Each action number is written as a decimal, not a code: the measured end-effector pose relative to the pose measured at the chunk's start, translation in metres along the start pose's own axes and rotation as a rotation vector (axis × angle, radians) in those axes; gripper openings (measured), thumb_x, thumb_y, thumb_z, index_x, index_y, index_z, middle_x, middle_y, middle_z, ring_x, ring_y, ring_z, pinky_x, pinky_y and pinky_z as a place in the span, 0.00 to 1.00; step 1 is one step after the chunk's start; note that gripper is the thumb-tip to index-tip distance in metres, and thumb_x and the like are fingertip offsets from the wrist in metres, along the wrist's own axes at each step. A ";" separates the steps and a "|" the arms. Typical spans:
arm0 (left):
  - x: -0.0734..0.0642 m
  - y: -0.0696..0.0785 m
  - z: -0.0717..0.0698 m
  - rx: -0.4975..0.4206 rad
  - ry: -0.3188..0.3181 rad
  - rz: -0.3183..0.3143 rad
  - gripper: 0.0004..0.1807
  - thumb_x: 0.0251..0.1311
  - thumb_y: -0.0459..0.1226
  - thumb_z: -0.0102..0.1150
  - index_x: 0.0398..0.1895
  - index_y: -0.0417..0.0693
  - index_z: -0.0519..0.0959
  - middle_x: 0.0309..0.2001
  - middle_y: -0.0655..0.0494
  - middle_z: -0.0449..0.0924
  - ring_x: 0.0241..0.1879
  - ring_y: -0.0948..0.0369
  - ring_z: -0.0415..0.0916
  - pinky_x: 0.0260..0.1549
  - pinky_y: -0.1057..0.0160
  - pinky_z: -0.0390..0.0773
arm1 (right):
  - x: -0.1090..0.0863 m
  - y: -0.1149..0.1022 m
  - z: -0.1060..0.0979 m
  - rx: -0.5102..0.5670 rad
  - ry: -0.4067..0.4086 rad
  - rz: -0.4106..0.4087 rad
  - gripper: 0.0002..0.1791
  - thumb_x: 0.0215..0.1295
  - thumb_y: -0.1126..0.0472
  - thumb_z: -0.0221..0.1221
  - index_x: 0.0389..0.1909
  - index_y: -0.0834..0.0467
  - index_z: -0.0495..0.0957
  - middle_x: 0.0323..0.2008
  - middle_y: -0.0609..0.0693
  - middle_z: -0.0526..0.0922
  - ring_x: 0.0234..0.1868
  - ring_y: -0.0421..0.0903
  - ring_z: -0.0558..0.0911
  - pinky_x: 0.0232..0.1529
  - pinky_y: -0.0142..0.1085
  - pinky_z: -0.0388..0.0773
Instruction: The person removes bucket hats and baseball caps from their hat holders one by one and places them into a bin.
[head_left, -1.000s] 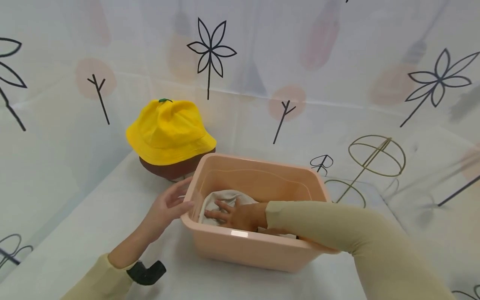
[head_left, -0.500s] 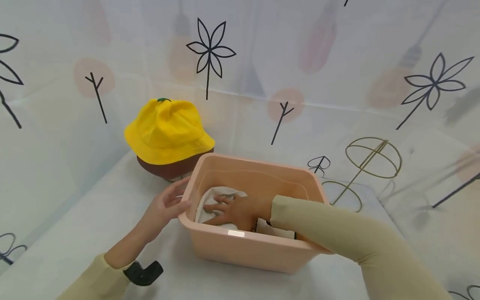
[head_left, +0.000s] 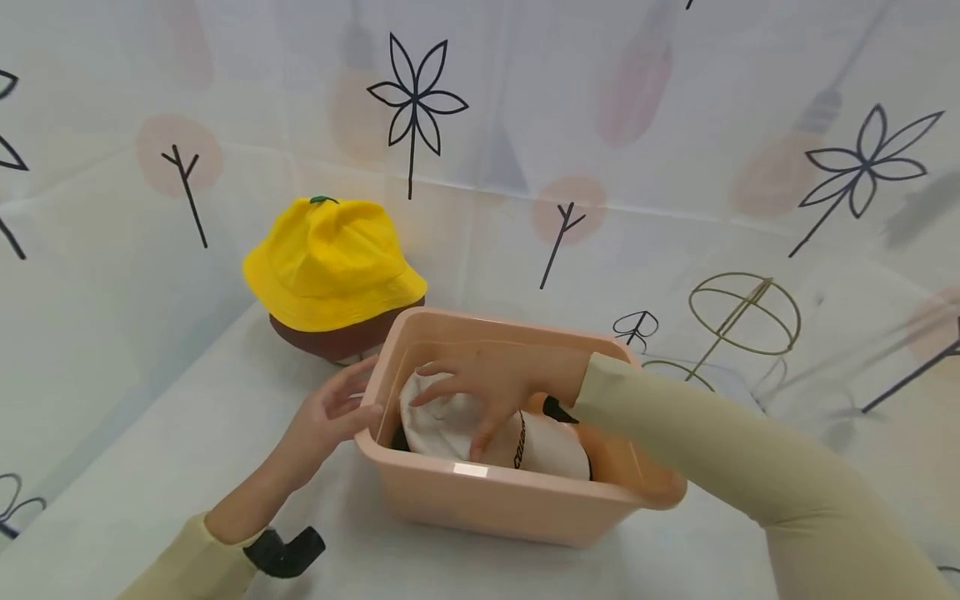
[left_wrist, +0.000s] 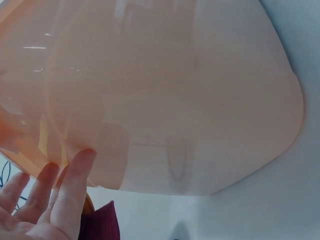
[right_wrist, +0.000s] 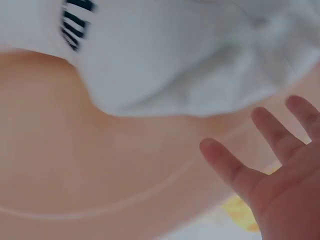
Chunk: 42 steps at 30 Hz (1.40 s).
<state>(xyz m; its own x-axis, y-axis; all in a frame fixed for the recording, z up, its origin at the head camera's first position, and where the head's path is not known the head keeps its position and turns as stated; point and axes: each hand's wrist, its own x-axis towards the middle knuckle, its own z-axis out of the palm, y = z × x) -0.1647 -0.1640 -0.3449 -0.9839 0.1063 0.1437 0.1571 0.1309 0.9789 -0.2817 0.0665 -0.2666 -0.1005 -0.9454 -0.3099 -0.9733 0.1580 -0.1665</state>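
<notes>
A peach plastic basin (head_left: 502, 504) stands on the white-covered table. Inside lies a white cap (head_left: 442, 429) with black lettering and a dark edge; part of it is hidden under my right hand (head_left: 495, 387). That hand hovers over the cap with its fingers spread and nothing in them. In the right wrist view its fingers are apart from the cap's cloth (right_wrist: 165, 65). My left hand (head_left: 322, 425) rests against the basin's left end, fingers fairly straight along the outer wall (left_wrist: 200, 100) and thumb at the rim.
Behind the basin at the left, a yellow bucket hat (head_left: 330, 267) sits on a dark brown stand (head_left: 322, 335). A gold wire stand (head_left: 742, 315) is at the back right. Patterned cloth (head_left: 480, 125) hangs behind.
My right hand has lifted off the cap and moved up and slightly right, uncovering more of the lettering. The left hand has stayed at the basin's end.
</notes>
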 end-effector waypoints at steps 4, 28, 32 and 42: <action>0.000 0.001 -0.001 -0.011 -0.007 -0.001 0.34 0.59 0.41 0.57 0.69 0.53 0.58 0.62 0.42 0.64 0.56 0.44 0.69 0.45 0.50 0.77 | 0.004 0.002 -0.015 0.057 0.169 -0.178 0.46 0.44 0.40 0.69 0.64 0.54 0.66 0.64 0.54 0.63 0.64 0.48 0.61 0.64 0.41 0.56; 0.001 0.002 0.000 -0.001 -0.005 -0.013 0.34 0.59 0.42 0.57 0.69 0.54 0.58 0.63 0.42 0.64 0.58 0.44 0.67 0.45 0.50 0.77 | 0.031 0.010 -0.058 0.378 0.675 0.342 0.38 0.51 0.45 0.66 0.63 0.52 0.65 0.57 0.54 0.72 0.52 0.50 0.74 0.46 0.36 0.75; -0.001 0.001 0.000 0.009 0.004 0.001 0.34 0.59 0.41 0.57 0.69 0.55 0.59 0.63 0.44 0.64 0.57 0.44 0.67 0.45 0.50 0.77 | 0.040 0.013 -0.067 0.460 0.708 0.418 0.39 0.50 0.42 0.66 0.63 0.50 0.64 0.57 0.52 0.71 0.52 0.49 0.75 0.44 0.35 0.76; 0.001 -0.003 0.000 -0.008 -0.009 0.040 0.32 0.60 0.39 0.56 0.68 0.52 0.60 0.62 0.42 0.65 0.56 0.43 0.68 0.44 0.51 0.77 | 0.054 0.027 -0.087 0.701 0.844 0.542 0.37 0.52 0.42 0.65 0.62 0.48 0.66 0.54 0.48 0.71 0.47 0.45 0.75 0.42 0.34 0.77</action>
<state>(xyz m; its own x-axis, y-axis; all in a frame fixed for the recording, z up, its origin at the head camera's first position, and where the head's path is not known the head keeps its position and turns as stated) -0.1657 -0.1642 -0.3481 -0.9761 0.1199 0.1812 0.1953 0.1188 0.9735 -0.3310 -0.0047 -0.2065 -0.8141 -0.5568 0.1650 -0.4683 0.4614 -0.7535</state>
